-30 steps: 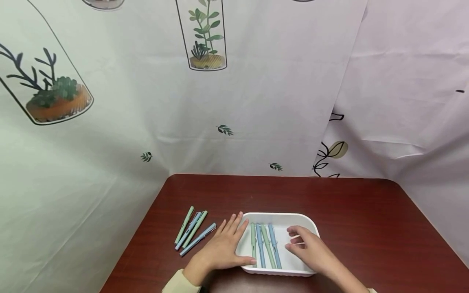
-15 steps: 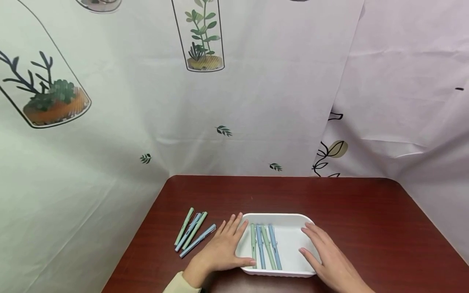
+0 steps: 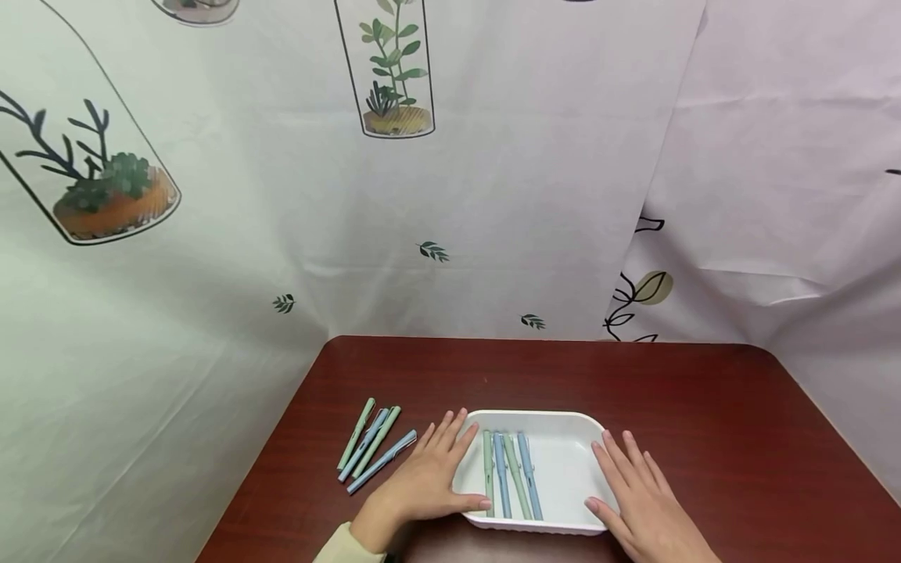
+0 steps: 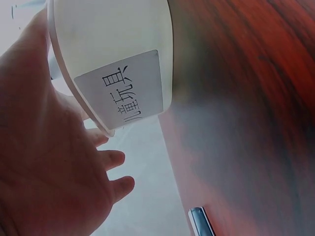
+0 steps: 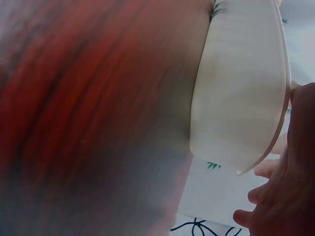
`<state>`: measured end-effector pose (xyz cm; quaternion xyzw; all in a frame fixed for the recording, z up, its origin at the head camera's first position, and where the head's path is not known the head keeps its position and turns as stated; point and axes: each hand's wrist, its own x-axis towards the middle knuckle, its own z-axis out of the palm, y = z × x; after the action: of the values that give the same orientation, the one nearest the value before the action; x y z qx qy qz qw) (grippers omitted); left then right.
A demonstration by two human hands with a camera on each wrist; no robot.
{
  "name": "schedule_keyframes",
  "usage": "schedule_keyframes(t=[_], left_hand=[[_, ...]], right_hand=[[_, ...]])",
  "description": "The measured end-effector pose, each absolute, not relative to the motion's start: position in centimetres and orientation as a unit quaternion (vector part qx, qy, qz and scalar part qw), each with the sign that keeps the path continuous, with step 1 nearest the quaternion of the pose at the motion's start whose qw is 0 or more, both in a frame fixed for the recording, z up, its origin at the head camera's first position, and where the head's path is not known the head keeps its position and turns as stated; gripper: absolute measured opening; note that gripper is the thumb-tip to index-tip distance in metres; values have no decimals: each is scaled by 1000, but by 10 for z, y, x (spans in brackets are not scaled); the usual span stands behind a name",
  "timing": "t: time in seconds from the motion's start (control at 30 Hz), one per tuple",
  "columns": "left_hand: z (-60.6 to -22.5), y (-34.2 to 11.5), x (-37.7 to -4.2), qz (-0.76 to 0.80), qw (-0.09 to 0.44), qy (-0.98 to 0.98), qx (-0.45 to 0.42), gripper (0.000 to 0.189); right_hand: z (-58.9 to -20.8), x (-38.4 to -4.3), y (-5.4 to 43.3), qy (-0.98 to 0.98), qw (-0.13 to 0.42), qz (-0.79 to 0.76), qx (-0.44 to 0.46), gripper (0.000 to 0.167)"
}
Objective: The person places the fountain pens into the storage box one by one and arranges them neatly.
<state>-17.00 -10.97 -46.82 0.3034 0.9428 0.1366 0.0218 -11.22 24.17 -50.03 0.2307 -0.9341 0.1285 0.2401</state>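
4 pens (image 3: 502,475) in 1 white tray (image 3: 563,477), 4 loose pens (image 3: 376,443) near the left edge of the table (image 3: 704,422) — 2 green, 2 blue each.
Inside, they lie toward the tray's left edge. The left hand (image 3: 431,478), fingers wide, covers part of that edge; the right hand (image 3: 649,500), also spread wide, is at the right edge — its wrist cut off.

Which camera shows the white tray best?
The head view: it shows the white tray nearly whole from above, four pens inside. The left wrist view shows only an outer wall bearing a label; the right wrist, a plain side.
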Motion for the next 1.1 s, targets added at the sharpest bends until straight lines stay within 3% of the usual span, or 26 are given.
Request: schedule_keyframes(t=[0.37,0.7,1.1], left_hand=[[-466,-127,-169,181,-8,944,275,91],[-472,-150,-172,203,-120,958,162,76],[-478,-172,-170,157,-112,969,153,61]], right_hand=[[-508,-110,242,-939,230,113,231,77],[-505,-113,244,-930,235,125,251,74],[-500,-111,241,-942,203,130,235,74]])
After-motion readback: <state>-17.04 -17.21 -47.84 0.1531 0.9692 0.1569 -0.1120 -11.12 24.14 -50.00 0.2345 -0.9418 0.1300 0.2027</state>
